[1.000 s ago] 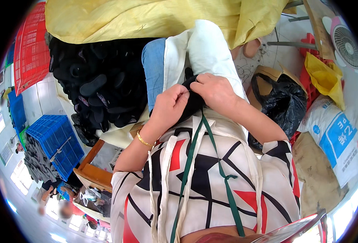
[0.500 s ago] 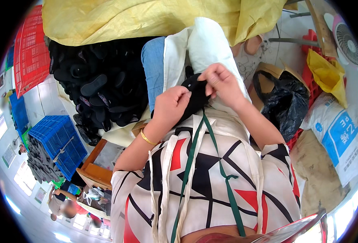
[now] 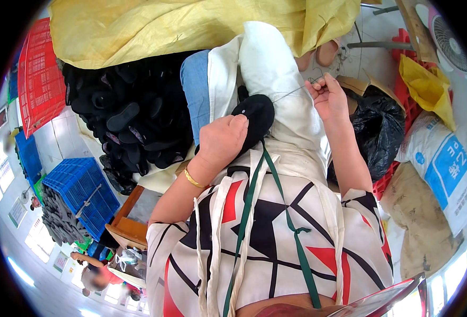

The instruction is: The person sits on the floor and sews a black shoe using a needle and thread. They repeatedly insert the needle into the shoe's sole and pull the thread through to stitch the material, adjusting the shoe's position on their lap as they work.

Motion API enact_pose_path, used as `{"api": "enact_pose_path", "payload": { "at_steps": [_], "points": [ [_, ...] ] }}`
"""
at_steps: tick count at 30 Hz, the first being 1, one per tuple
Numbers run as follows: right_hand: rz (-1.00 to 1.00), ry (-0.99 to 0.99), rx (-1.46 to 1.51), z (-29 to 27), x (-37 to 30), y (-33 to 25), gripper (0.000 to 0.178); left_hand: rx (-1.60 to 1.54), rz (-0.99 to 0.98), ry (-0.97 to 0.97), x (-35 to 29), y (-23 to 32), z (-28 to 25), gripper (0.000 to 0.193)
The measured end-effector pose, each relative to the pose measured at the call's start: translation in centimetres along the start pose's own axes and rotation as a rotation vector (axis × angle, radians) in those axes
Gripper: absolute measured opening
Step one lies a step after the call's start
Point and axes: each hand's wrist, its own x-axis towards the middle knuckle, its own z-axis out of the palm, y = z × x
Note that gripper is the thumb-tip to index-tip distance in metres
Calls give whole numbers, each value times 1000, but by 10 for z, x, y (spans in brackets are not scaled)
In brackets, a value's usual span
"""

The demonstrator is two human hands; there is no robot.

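My left hand (image 3: 222, 138) is closed around a black cloth shoe (image 3: 261, 114) and holds it over my lap, with a small pale spot near the thumb. From the shoe a dark thread (image 3: 291, 94) runs taut up and to the right. At its far end my right hand (image 3: 330, 98) is closed, pinching the thread between thumb and fingers; whether it also holds a needle is too small to tell. White cloth (image 3: 268, 58) covers my legs under the shoe. Left of my lap lies a large heap of black shoes (image 3: 133, 119).
Yellow sheeting (image 3: 191, 26) hangs ahead. A black plastic bag (image 3: 376, 121) in a cardboard box and a white-blue sack (image 3: 442, 164) are at right. Blue crate (image 3: 85, 193), red crate (image 3: 42, 79) and wooden stool (image 3: 130, 224) stand left. A fan (image 3: 450, 45) is far right; people are lower left.
My right hand has moved from beside the shoe out to the right, drawing the thread taut. My left hand stays on the shoe, whose rounded end is now uncovered.
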Motion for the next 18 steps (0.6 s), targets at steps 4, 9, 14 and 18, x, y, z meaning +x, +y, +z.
{"api": "enact_pose_path", "payload": {
  "at_steps": [4,9,14,18],
  "points": [
    [-11,-43,-15,4,-3,-1,13,189,108,-7,-3,-2,2,8],
    [-80,-212,-95,29,-28,-26,7,46,23,98,9,-11,6,6],
    [-186,-522,-258,72,-65,-46,9,-68,1,34,19,-17,9,15],
    [-215,-613,-402,99,-77,-51,11,58,5,-81,18,-12,9,7]
  ]
}}
